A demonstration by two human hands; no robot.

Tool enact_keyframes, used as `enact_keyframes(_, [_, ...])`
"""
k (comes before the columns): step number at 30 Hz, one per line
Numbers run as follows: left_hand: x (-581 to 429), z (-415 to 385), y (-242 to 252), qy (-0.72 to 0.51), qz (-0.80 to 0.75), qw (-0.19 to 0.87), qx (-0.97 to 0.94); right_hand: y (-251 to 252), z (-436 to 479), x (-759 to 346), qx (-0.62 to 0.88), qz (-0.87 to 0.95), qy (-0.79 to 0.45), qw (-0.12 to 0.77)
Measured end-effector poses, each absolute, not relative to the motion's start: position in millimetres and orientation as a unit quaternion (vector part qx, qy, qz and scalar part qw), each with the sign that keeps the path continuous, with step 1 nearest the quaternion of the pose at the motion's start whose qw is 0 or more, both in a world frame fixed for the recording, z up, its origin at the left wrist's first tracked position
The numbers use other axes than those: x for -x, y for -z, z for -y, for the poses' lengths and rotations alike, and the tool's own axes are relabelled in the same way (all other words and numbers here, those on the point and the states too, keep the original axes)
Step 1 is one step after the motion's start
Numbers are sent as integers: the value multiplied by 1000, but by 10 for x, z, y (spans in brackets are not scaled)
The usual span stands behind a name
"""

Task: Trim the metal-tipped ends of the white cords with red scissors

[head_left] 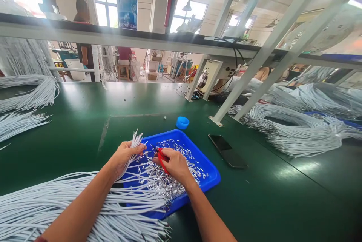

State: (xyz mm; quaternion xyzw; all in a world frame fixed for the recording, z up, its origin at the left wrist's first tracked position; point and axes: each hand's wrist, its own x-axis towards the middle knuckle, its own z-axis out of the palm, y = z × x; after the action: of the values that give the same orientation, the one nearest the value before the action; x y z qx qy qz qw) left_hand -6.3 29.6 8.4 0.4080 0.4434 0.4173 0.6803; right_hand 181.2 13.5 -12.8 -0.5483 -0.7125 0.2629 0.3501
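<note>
left hand point(124, 156): closed around a small bunch of white wires point(135, 139), ends upward, over the left side of the tray. right hand point(177, 166): clasped about red-handled pliers point(162, 162), just beside the bunch, above the tray. blue tray point(212, 182), with loose silvery pieces point(166, 181) inside. larger spread of white wires point(65, 200), lower left, ends over the tray. blue round cap point(182, 122), just behind the tray. dark phone point(226, 150), right of it. green table point(271, 193), beneath.
</note>
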Motion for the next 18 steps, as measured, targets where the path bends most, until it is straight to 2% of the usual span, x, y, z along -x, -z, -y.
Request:
enact_keyframes(3, [58,-267,-91,-394,-430,686,-434,102,-135,-1758,510,600,-430,440])
enact_keyframes(6, [43,-244,-83,-376,-409,676,-484,112,-97,-1635,446,519,-546,482])
enact_keyframes(12, [-11,-250,8,-373,-474,581,-547,172,-19,-1505,472,543,-388,576])
enact_keyframes(16, [-10,-246,10,-394,-443,604,-533,156,-110,-1619,433,459,-503,590])
enact_keyframes(18, [1,-251,-5,-391,-451,616,-515,126,-167,-1728,410,408,-517,631])
